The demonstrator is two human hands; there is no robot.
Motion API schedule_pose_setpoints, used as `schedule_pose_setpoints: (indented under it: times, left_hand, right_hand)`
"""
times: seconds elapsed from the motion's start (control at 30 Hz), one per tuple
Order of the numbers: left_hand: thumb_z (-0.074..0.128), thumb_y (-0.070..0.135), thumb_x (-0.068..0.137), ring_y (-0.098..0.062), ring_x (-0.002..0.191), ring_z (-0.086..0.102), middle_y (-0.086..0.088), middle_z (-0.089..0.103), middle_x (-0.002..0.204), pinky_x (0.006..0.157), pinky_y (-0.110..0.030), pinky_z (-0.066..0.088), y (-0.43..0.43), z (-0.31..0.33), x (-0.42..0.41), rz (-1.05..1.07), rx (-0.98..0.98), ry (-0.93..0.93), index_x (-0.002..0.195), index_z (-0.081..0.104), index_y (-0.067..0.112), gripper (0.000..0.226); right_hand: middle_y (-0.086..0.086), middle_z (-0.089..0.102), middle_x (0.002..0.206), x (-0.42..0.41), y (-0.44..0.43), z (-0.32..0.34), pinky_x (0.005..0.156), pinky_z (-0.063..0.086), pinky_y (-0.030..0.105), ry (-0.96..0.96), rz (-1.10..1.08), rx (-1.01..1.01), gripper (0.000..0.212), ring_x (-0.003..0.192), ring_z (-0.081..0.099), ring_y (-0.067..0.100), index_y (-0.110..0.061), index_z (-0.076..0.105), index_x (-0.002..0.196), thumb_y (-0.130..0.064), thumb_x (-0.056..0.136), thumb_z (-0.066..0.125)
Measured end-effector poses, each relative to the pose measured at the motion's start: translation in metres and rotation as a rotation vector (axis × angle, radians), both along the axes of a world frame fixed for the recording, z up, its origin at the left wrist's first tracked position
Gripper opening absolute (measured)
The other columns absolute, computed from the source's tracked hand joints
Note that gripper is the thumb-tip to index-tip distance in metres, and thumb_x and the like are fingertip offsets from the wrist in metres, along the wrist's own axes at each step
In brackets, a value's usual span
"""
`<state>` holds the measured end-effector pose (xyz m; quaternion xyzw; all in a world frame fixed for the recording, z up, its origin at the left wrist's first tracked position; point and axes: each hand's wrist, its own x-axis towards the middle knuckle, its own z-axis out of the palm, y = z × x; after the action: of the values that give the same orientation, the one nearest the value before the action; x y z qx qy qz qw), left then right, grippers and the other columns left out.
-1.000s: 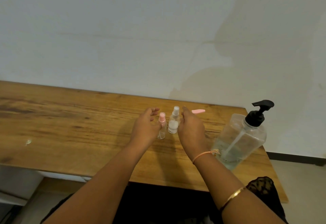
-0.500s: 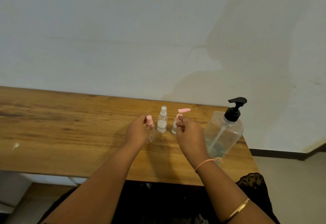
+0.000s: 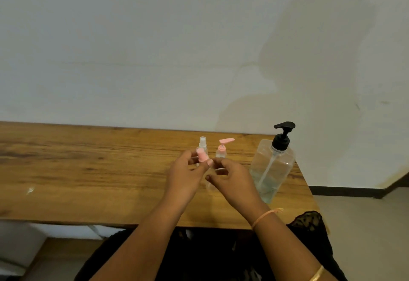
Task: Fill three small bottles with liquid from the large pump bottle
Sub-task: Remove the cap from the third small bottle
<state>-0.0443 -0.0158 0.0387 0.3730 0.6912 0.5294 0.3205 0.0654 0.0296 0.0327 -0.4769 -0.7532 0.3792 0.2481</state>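
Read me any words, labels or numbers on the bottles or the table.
None to read. The large pump bottle shows no label; the clear spray bottle, the pink pump bottle and the pink-capped bottle show no print. No writing on the table or wall.

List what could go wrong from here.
1. The capped bottle, pinched between the left hand and right hand, may slip on opening.
2. The spray bottle and small pump bottle stand just behind the hands; a knuckle could topple them.
3. The large bottle stands near the table's right edge.
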Motion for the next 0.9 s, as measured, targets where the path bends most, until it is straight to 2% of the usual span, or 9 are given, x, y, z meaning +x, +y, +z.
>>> schedule_pose_setpoints:
  times: [0.13,0.27,0.37,0.47,0.57,0.67,0.73,0.8,0.9]
  left_hand:
    - [0.067,0.022,0.085,-0.005,0.101,0.057,0.008,0.061,0.113,0.068,-0.018,0.044,0.001,0.005,0.003,-0.07,-0.009,-0.122,0.116,0.059,0.026,0.033]
    - [0.063,0.02,0.088,-0.012,0.108,0.058,0.007,0.064,0.113,0.09,-0.034,0.047,0.007,0.002,0.001,-0.146,-0.073,-0.282,0.095,0.06,0.037,0.019]
    - [0.062,0.023,0.088,-0.013,0.107,0.057,0.007,0.064,0.114,0.08,-0.033,0.047,0.01,0.0,0.001,-0.168,-0.095,-0.27,0.095,0.061,0.038,0.017]
    - [0.059,0.032,0.089,-0.011,0.103,0.057,0.008,0.064,0.111,0.074,-0.033,0.048,0.013,0.001,0.001,-0.207,-0.079,-0.251,0.096,0.059,0.046,0.016]
    - [0.058,0.033,0.09,-0.011,0.104,0.057,0.004,0.064,0.112,0.071,-0.031,0.047,0.017,-0.001,-0.001,-0.219,-0.054,-0.164,0.103,0.055,0.047,0.02]
    - [0.06,0.031,0.088,-0.01,0.103,0.06,0.007,0.064,0.108,0.083,-0.032,0.051,0.02,-0.004,-0.005,-0.236,-0.012,-0.042,0.105,0.054,0.047,0.024]
    - [0.064,0.033,0.085,-0.006,0.102,0.059,0.013,0.063,0.106,0.086,-0.031,0.051,0.021,-0.006,-0.006,-0.248,-0.013,0.066,0.1,0.052,0.051,0.027]
    - [0.071,0.033,0.079,-0.003,0.101,0.055,0.017,0.06,0.104,0.086,-0.028,0.048,0.021,-0.007,-0.007,-0.244,-0.028,0.181,0.104,0.053,0.048,0.035]
    - [0.08,0.03,0.07,-0.002,0.099,0.055,0.017,0.059,0.102,0.086,-0.027,0.048,0.021,-0.009,-0.008,-0.203,-0.026,0.298,0.112,0.059,0.033,0.047]
  right_hand:
    - [-0.005,0.067,0.101,0.008,0.007,-0.001,0.08,0.054,0.032,0.083,-0.01,-0.047,0.036,0.09,0.063,0.007,-0.016,0.065,0.112,-0.024,0.078,0.073]
    - [0.006,0.068,0.097,0.013,0.014,-0.002,0.08,0.056,0.031,0.249,-0.015,-0.244,0.027,0.085,0.066,0.013,-0.011,0.066,0.106,-0.007,0.079,0.071]
    - [0.009,0.067,0.096,0.014,0.017,-0.004,0.08,0.056,0.029,0.288,0.001,-0.307,0.022,0.084,0.066,0.014,-0.011,0.066,0.102,0.0,0.083,0.065]
    - [0.016,0.069,0.1,0.01,0.019,0.0,0.081,0.056,0.03,0.48,-0.032,-0.475,0.019,0.089,0.066,0.021,-0.006,0.068,0.1,0.001,0.088,0.055]
    - [0.018,0.07,0.098,0.008,0.021,0.007,0.084,0.055,0.036,0.637,-0.065,-0.62,0.019,0.092,0.068,0.028,-0.005,0.067,0.1,-0.015,0.093,0.053]
    - [0.017,0.071,0.094,0.004,0.022,0.007,0.079,0.056,0.036,0.647,-0.084,-0.549,0.028,0.088,0.069,0.027,-0.006,0.066,0.098,-0.032,0.09,0.059]
    - [0.018,0.07,0.09,0.001,0.023,0.006,0.072,0.058,0.032,0.607,-0.112,-0.452,0.031,0.083,0.07,0.024,-0.002,0.065,0.096,-0.031,0.085,0.065]
    - [0.023,0.068,0.088,0.0,0.023,0.005,0.062,0.057,0.027,0.575,-0.153,-0.372,0.033,0.075,0.069,0.023,0.004,0.063,0.095,-0.026,0.083,0.068]
    - [0.021,0.068,0.086,-0.002,0.025,0.003,0.065,0.059,0.037,0.559,-0.193,-0.318,0.034,0.076,0.069,0.028,0.001,0.062,0.091,-0.029,0.079,0.071]
